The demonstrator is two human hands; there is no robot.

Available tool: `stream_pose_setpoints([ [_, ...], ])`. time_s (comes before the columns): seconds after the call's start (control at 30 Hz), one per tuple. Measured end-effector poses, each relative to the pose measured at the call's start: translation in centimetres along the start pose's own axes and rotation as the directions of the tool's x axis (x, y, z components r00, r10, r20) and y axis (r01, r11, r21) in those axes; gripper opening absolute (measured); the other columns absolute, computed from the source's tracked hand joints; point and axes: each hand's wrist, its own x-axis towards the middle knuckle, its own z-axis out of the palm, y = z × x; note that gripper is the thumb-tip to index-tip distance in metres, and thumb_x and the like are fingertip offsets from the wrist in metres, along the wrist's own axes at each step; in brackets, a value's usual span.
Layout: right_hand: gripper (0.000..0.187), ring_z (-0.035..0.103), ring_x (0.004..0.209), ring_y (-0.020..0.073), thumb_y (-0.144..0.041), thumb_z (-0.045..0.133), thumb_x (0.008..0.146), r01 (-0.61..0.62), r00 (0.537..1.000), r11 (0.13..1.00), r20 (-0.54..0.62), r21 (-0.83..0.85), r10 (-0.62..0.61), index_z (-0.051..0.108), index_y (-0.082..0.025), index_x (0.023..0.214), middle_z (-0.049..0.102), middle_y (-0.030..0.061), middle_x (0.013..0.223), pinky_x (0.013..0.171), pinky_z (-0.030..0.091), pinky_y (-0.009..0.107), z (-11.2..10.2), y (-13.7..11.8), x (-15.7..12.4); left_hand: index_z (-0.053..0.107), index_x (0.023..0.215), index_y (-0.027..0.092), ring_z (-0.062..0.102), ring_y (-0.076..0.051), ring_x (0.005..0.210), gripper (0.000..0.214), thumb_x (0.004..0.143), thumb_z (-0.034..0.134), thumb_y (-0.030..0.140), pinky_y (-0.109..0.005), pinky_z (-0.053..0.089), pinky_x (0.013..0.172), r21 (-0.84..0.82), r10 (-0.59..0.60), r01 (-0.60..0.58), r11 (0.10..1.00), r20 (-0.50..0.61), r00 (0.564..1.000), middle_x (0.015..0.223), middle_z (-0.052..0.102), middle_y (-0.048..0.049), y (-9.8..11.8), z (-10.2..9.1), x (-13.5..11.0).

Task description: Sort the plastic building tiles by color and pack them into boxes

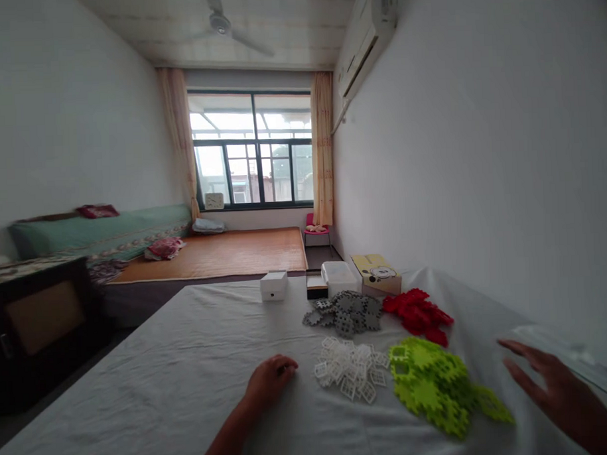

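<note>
My left hand rests on the white tablecloth, fingers curled together, with no object visible in it. Just right of it lies a pile of white openwork square plastic pieces. My right hand is raised at the right side, thumb and fingers apart, holding nothing. Nearest to it is a heap of lime-green gear-edged plastic pieces. Behind these are grey gear-edged pieces and a red pile.
At the table's far edge stand a small white box, a dark open box, a translucent container and a yellow cartoon box. A wall borders the right side. Beyond are a bed and a pink chair.
</note>
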Motion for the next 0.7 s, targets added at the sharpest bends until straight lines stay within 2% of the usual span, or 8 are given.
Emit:
stream_pose_setpoints([
  [0.03, 0.041, 0.060, 0.101, 0.0283, -0.050, 0.050, 0.078, 0.057, 0.995, 0.998, 0.076, 0.027, -0.059, 0.060, -0.030, 0.112, 0.065, 0.0119, 0.109, 0.088, 0.047, 0.044, 0.7, -2.2, 1.0, 0.070, 0.093, 0.024, 0.061, -0.016, 0.082, 0.029, 0.081, 0.045, 0.030, -0.024, 0.043, 0.076, -0.025, -0.010, 0.009, 1.000, -0.028, 1.000, 0.092, 0.069, -0.0026, -0.3, 0.3, -0.1],
  [0.1, 0.038, 0.059, 0.103, 0.0265, -0.047, 0.050, 0.080, 0.155, 0.954, 0.983, 0.243, 0.097, -0.174, 0.062, -0.027, 0.109, 0.064, 0.0108, 0.110, 0.090, 0.047, 0.042, 2.4, -6.6, 2.6, 0.070, 0.095, 0.023, 0.061, -0.016, 0.083, 0.030, 0.082, 0.044, 0.030, -0.023, 0.042, 0.077, -0.069, -0.012, 0.009, 0.998, -0.056, 0.998, 0.094, 0.069, -0.0024, -0.8, 0.7, -0.4],
  [0.2, 0.031, 0.061, 0.101, 0.0223, -0.042, 0.047, 0.084, 0.274, 0.848, 0.941, 0.413, 0.197, -0.333, 0.063, -0.028, 0.108, 0.066, 0.0067, 0.108, 0.088, 0.049, 0.036, 5.0, -13.0, 4.4, 0.070, 0.094, 0.024, 0.061, -0.015, 0.081, 0.028, 0.081, 0.046, 0.028, -0.022, 0.042, 0.076, -0.095, 0.004, -0.011, 0.995, -0.069, 0.998, 0.093, 0.069, -0.0019, -1.0, 0.8, -0.9],
  [0.33, 0.029, 0.061, 0.098, 0.0210, -0.035, 0.043, 0.088, 0.388, 0.686, 0.864, 0.526, 0.321, -0.503, 0.063, -0.029, 0.107, 0.067, 0.0053, 0.105, 0.086, 0.048, 0.036, 8.5, -21.7, 6.1, 0.070, 0.094, 0.026, 0.061, -0.014, 0.078, 0.028, 0.081, 0.046, 0.028, -0.022, 0.043, 0.074, -0.104, -0.006, -0.005, 0.995, -0.099, 0.995, 0.091, 0.068, -0.0013, -1.0, 1.0, -1.1],
  [0.43, 0.029, 0.059, 0.099, 0.0207, -0.031, 0.040, 0.088, 0.441, 0.592, 0.823, 0.573, 0.359, -0.567, 0.062, -0.028, 0.107, 0.065, 0.0039, 0.106, 0.086, 0.046, 0.036, 11.5, -27.4, 7.5, 0.070, 0.093, 0.027, 0.060, -0.014, 0.076, 0.027, 0.079, 0.048, 0.025, -0.022, 0.043, 0.073, -0.116, -0.016, 0.001, 0.993, -0.126, 0.992, 0.089, 0.067, -0.0007, -1.1, 1.3, -1.0],
  [0.47, 0.030, 0.058, 0.101, 0.0206, -0.031, 0.040, 0.087, 0.456, 0.578, 0.816, 0.579, 0.356, -0.576, 0.061, -0.028, 0.109, 0.065, 0.0035, 0.108, 0.086, 0.046, 0.036, 12.6, -29.1, 8.0, 0.070, 0.093, 0.027, 0.060, -0.013, 0.075, 0.026, 0.079, 0.048, 0.025, -0.022, 0.043, 0.073, -0.125, -0.021, 0.003, 0.992, -0.137, 0.990, 0.089, 0.067, -0.0006, -1.1, 1.4, -1.0],
  [0.53, 0.034, 0.055, 0.105, 0.0208, -0.030, 0.043, 0.085, 0.486, 0.584, 0.809, 0.567, 0.329, -0.581, 0.057, -0.027, 0.116, 0.061, 0.0040, 0.116, 0.087, 0.044, 0.035, 15.1, -32.0, 9.3, 0.070, 0.093, 0.027, 0.060, -0.013, 0.075, 0.026, 0.079, 0.048, 0.025, -0.023, 0.044, 0.073, -0.147, -0.029, 0.005, 0.989, -0.163, 0.986, 0.090, 0.067, -0.0005, -1.3, 1.3, -1.0],
  [0.7, 0.058, 0.041, 0.121, 0.0254, -0.025, 0.053, 0.079, 0.559, 0.666, 0.816, 0.505, 0.149, -0.549, 0.037, -0.020, 0.134, 0.047, 0.0095, 0.134, 0.092, 0.039, 0.040, 22.1, -38.1, 13.4, 0.068, 0.094, 0.026, 0.061, -0.013, 0.075, 0.026, 0.082, 0.045, 0.026, -0.024, 0.044, 0.076, -0.188, -0.099, 0.048, 0.981, -0.269, 0.958, 0.093, 0.066, -0.0009, -1.9, 0.9, -0.8],
])
